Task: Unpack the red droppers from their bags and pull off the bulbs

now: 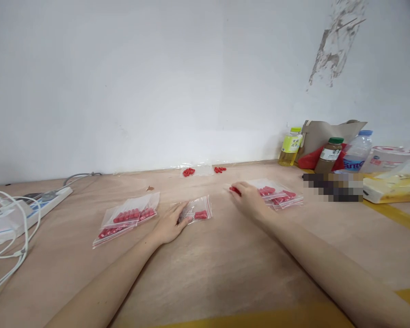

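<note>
My left hand [171, 223] rests on the table with its fingers pinching the near edge of a small clear zip bag [198, 208] that holds a few red capsules. My right hand [248, 197] reaches forward, fingers curled, with a red capsule [234, 189] at its fingertips. Just right of that hand lies a stack of filled zip bags [280, 193]. Another pile of filled bags [128, 217] lies to the left of my left hand. Loose red capsules [188, 171] and a second small group of capsules [220, 169] lie near the wall.
A white power strip [37, 205] with white cables [13, 241] sits at the left. At the right stand a yellow drink bottle [290, 146], a brown bottle [330, 155], a water bottle [357, 152], a paper bag [324, 130] and a tissue pack [392, 187].
</note>
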### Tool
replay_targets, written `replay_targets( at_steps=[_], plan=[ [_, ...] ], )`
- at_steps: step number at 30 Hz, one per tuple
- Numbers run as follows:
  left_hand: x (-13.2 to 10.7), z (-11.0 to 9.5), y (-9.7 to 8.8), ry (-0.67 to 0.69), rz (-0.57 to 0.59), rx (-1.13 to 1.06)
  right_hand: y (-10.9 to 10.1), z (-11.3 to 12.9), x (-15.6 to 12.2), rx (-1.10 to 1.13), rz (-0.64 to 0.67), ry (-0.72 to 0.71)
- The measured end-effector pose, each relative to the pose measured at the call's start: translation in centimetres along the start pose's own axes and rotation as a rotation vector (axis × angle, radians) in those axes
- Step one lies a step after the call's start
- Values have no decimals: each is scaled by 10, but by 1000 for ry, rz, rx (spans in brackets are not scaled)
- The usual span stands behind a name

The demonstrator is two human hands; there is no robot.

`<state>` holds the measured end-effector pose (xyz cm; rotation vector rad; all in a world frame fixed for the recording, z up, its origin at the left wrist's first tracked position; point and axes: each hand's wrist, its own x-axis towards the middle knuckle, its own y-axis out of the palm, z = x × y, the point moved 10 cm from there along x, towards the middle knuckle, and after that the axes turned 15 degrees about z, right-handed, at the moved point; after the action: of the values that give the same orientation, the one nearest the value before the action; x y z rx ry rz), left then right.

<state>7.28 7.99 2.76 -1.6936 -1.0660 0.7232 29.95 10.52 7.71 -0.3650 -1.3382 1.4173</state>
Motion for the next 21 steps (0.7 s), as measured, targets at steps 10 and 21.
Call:
replay_targets(
  at_steps=[10, 21],
  plan=[
    [1, 1, 3, 19, 5, 19, 48, 22, -10, -65, 237, -133],
    [2, 2, 5, 11, 28, 30, 7, 0, -14, 144, -187, -54]
  ],
)
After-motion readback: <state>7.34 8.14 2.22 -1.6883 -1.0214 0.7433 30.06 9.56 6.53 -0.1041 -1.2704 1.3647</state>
